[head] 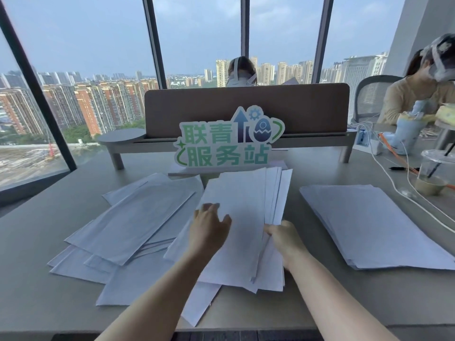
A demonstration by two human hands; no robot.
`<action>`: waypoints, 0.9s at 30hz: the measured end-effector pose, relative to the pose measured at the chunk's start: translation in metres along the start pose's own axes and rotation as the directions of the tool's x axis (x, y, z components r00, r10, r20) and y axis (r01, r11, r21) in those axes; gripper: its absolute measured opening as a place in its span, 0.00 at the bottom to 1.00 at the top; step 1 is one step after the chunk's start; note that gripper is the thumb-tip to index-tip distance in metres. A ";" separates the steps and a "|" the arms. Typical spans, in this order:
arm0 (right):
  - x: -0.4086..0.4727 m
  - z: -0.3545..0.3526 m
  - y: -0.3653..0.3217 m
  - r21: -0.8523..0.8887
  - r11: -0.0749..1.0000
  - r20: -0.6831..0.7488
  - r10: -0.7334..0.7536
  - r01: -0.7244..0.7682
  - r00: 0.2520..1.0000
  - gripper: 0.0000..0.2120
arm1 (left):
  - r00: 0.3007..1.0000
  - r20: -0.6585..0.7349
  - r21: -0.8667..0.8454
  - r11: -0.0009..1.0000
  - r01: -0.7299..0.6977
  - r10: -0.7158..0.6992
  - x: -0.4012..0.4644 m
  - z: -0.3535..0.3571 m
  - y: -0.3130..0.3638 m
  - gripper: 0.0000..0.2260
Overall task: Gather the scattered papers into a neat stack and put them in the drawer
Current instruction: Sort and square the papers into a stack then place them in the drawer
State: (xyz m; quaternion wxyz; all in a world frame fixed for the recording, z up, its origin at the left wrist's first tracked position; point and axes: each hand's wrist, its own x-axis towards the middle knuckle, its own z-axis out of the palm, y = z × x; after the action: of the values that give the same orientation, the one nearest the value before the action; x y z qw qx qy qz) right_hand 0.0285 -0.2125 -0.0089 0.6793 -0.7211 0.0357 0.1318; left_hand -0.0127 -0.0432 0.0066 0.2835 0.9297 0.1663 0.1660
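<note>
Paper sheets, white and blank-looking, lie across the grey desk in three groups. Nearest, a loose overlapping pile fans out to the left of the hands, its corners pointing different ways, one sheet reaching toward the desk's near edge. Between the hands sits a partly squared bundle, its right edges stepped rather than flush. The left hand rests flat on top of this bundle, fingers spread and relaxed, gripping nothing. The right hand is at the bundle's right edge, fingers curled with their tips touching the stepped sheet edges; whether it pinches them cannot be told. Well to the right of that hand lies a tidier stack, apart from the rest. Past it stand a plastic cup with a straw, and white cables trail beside the stack's far corner. Beyond the bundle stands a green sign with Chinese characters, before a brown divider panel. Two people sit farther off.
</note>
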 end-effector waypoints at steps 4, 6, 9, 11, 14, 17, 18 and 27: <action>-0.005 -0.009 -0.008 0.067 0.985 0.020 -0.160 0.159 0.987 0.08 | 0.961 -0.017 -0.240 0.934 0.263 -0.275 0.028 -0.027 -0.033 0.44; -0.007 -0.010 -0.013 0.101 0.963 0.007 -0.253 0.251 0.967 0.08 | 0.946 0.068 -0.500 0.810 0.307 -0.317 0.032 -0.041 -0.040 0.46; -0.014 -0.008 -0.024 0.191 0.917 -0.017 -0.353 0.349 0.936 0.08 | 0.956 0.163 -0.735 0.617 0.282 -0.243 0.029 -0.048 -0.042 0.23; -0.017 -0.006 -0.030 0.194 0.878 -0.033 -0.440 0.437 0.897 0.08 | 0.978 0.121 -0.821 0.536 0.196 -0.172 0.022 -0.047 -0.038 0.09; -0.023 -0.001 -0.036 0.110 0.841 -0.002 -0.532 0.529 0.847 0.10 | 0.994 -0.005 -0.863 0.503 0.049 -0.105 0.012 -0.040 -0.031 0.07; -0.023 0.001 -0.033 0.022 0.844 0.006 -0.536 0.536 0.844 0.12 | 0.989 -0.116 -0.871 0.489 -0.055 -0.097 0.004 -0.035 -0.029 0.08; -0.019 -0.001 -0.030 -0.020 0.851 -0.006 -0.525 0.525 0.851 0.11 | 0.987 -0.133 -0.864 0.498 -0.069 -0.095 0.003 -0.034 -0.031 0.07; -0.004 -0.013 -0.029 -0.190 0.905 -0.185 -0.413 0.380 0.892 0.07 | 0.990 -0.041 -0.399 0.911 0.107 -0.135 0.023 -0.045 -0.072 0.14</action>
State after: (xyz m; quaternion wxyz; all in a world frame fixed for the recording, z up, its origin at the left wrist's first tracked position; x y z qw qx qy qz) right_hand 0.0330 -0.2237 0.0205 0.6279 -0.7718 -0.0470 -0.0886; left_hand -0.0253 0.0435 0.0049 0.4695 0.8350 0.1960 0.2096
